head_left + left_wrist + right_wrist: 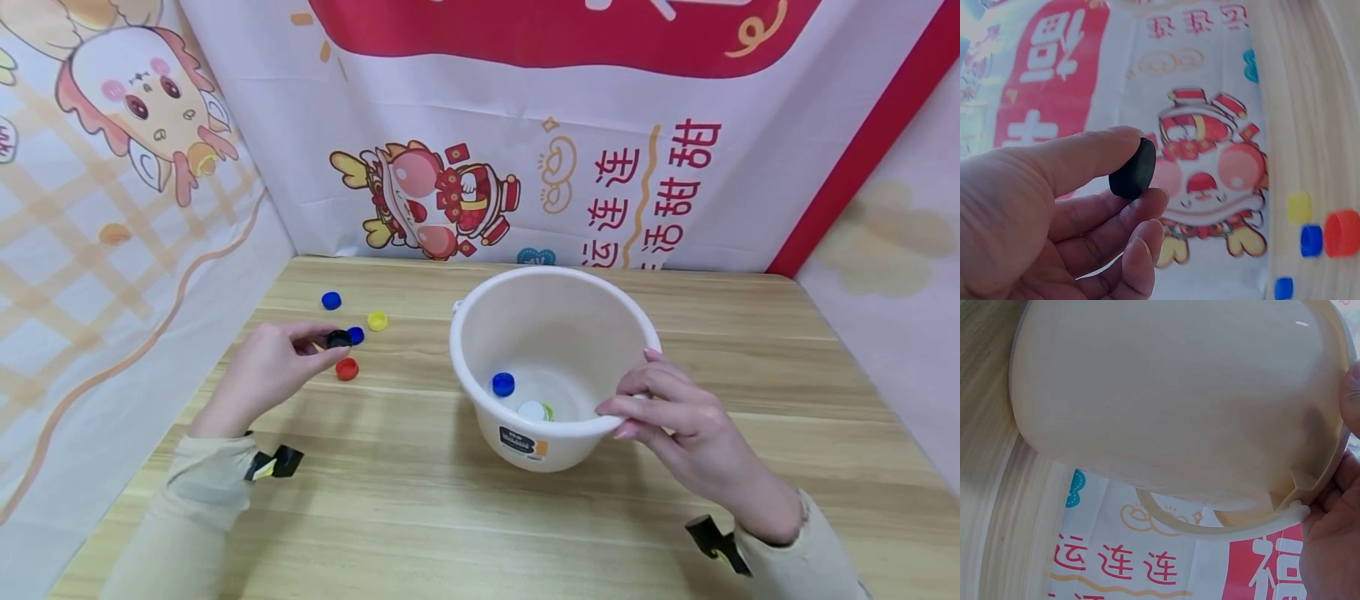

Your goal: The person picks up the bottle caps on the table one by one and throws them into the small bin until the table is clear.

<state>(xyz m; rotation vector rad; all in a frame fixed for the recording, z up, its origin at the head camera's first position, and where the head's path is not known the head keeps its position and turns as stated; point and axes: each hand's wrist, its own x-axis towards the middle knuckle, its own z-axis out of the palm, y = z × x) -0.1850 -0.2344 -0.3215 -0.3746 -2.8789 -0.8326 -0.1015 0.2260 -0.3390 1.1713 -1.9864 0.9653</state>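
Note:
Between thumb and fingers, my left hand (pixel 264 367) pinches a black bottle cap (pixel 1132 169), raised over the left side of the table. Around it on the wood lie a red cap (pixel 347 369), a yellow cap (pixel 377 321) and two blue caps, one farther back (pixel 332 300) and one (pixel 356 335) partly behind the black cap. My right hand (pixel 686 425) grips the near right rim of a white bucket (pixel 555 300). Inside the bucket are a blue cap (pixel 503 384), a white cap (pixel 533 410) and a bit of something green (pixel 548 412) beside it.
The wooden table (pixel 360 517) meets a printed cloth backdrop (pixel 420 100) at its far edge, with a patterned cloth (pixel 150 275) along the left. A handle (pixel 1222 531) hangs along the bucket's side in the right wrist view.

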